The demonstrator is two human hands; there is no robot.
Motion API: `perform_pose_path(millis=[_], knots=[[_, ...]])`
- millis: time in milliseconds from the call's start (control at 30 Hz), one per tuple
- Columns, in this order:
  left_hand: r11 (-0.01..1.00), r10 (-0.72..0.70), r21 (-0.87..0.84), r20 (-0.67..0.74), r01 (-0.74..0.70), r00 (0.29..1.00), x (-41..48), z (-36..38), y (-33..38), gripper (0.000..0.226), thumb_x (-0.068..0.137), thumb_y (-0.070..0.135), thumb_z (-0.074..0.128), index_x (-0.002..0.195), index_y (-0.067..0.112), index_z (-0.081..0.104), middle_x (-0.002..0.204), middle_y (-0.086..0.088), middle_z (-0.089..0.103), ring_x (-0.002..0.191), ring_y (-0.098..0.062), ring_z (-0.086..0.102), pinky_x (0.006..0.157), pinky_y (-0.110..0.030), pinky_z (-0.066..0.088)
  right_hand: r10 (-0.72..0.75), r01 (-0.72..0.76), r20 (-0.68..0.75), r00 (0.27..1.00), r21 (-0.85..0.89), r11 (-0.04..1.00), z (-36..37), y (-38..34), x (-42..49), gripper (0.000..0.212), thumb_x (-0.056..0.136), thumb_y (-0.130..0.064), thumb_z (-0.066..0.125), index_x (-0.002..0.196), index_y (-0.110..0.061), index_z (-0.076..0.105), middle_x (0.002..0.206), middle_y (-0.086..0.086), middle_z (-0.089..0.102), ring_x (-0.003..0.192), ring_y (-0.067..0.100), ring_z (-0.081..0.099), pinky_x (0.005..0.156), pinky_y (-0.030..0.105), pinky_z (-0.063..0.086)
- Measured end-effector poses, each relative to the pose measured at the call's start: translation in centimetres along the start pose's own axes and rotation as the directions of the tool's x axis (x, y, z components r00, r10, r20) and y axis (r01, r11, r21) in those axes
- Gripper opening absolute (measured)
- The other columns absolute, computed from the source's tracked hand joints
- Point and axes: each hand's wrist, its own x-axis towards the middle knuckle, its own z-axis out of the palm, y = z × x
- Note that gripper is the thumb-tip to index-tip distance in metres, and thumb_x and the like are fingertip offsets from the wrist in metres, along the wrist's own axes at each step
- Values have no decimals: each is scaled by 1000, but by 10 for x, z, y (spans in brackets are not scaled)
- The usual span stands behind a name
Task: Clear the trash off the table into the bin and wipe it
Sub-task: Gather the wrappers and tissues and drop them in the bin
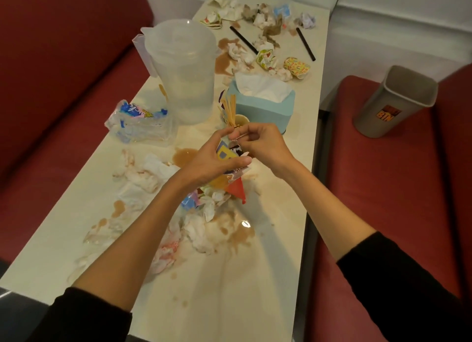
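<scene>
Above the middle of the cream table [268,252], my left hand [217,160] grips a bundle of colourful wrappers [231,182]; a red corner hangs below it. My right hand [260,142] pinches the top of the same bundle, just in front of a paper cup of wooden sticks [229,112]. Crumpled, stained tissues [199,226] lie under and left of my hands among brown spills [184,156]. More crumpled trash [265,17] covers the far end. The grey bin [393,104] stands on the red seat to the right.
A clear plastic pitcher [181,71] and a blue tissue box [265,106] stand mid-table. A crushed plastic bottle [139,123] lies at the left edge. Two black straws [305,44] and crumpled printed cups [296,67] lie farther back. Red bench seats [63,112] flank the table.
</scene>
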Motion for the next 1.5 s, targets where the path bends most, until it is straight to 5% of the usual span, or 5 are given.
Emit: perform_pose_path(millis=[400,800,1167,1333,1500], knots=[[1000,6,-5,-335,-8,942,-24,-55,-23,18,82,3,66,93,4,52,82,-4,71,76,-14,67,65,-34,56,86,-75,47,995,-209,975,39,10,-8,35,78,8,56,105,-11,69,99,7,69,85,15,61,59,15,43],[992,-77,68,-346,107,935,-51,-80,-63,17,89,13,59,94,28,53,99,-17,63,93,-40,65,77,-59,52,194,-25,86,977,-862,507,109,79,-44,66,81,-33,71,135,-15,36,132,15,43,119,38,42,92,44,41],[994,-36,81,-352,69,935,-56,-74,-76,31,94,39,59,103,9,52,84,-8,59,71,-16,55,69,-37,46,237,-260,-107,965,-419,870,82,64,-44,17,73,-17,71,76,-11,55,73,1,58,68,18,54,55,26,37],[999,-18,36,-364,34,931,-54,-73,-72,35,94,38,59,99,5,50,77,-5,53,67,-18,50,65,-37,44,325,-332,-105,940,-52,942,79,47,-54,20,80,-8,65,81,-10,45,89,19,59,73,33,69,46,24,50],[996,-57,42,-325,75,944,-60,-68,-83,27,95,37,58,97,11,52,82,-5,56,73,-19,55,67,-38,49,169,-158,44,985,-187,969,98,42,-72,44,80,8,44,115,-16,55,87,9,57,66,21,59,52,31,57]])
